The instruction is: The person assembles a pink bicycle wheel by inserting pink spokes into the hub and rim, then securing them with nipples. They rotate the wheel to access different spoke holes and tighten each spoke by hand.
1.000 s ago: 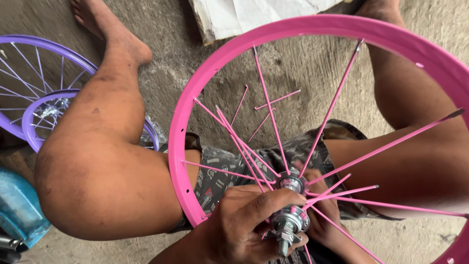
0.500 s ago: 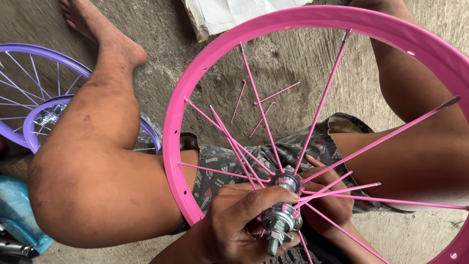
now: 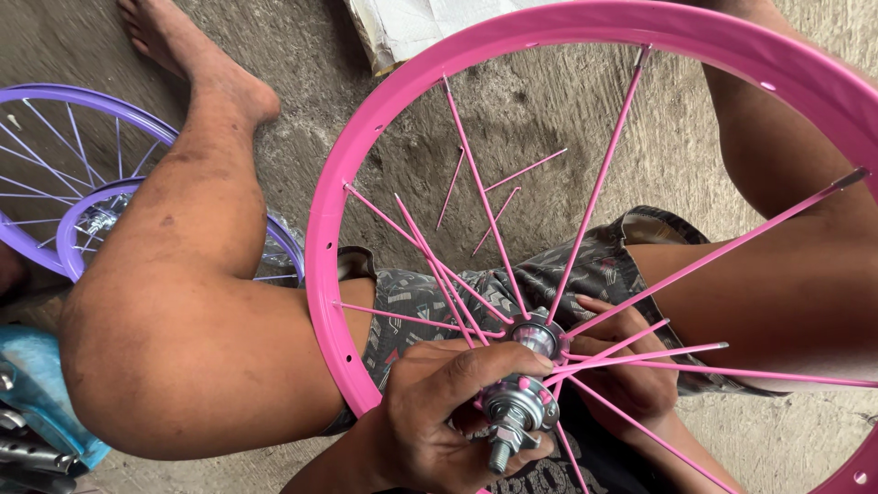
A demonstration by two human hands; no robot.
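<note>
L hand (image 3: 448,416) is curled tight round the hub (image 3: 521,393) of the pink rim (image 3: 322,247), thumb over the top, fingers under it; axle bolt pokes out below the knuckles. Hub sits low centre, betw. the knees, over the patterned shorts (image 3: 412,302). R hand (image 3: 622,366) is behind the spokes (image 3: 476,197), fingers loosely bent and touching the far side of the hub. Can't tell if it grips anything (spokes and hub cover the palm).

Rim is tilted toward the camera; its top and right edges run out of frame, lower right corner only just shows. Some spokes reach the rim, several end free in mid-air w/ loose tips. A few short pink spokes lie on the concrete seen thru the rim.

Left: purple wheel (image 3: 55,183), partly hidden behind the L leg and cut by the frame edge. Blue object (image 3: 37,384) bottom-left, mostly cut off, can't make it out. Paper-wrapped package (image 3: 412,27) at top, cropped.
</note>
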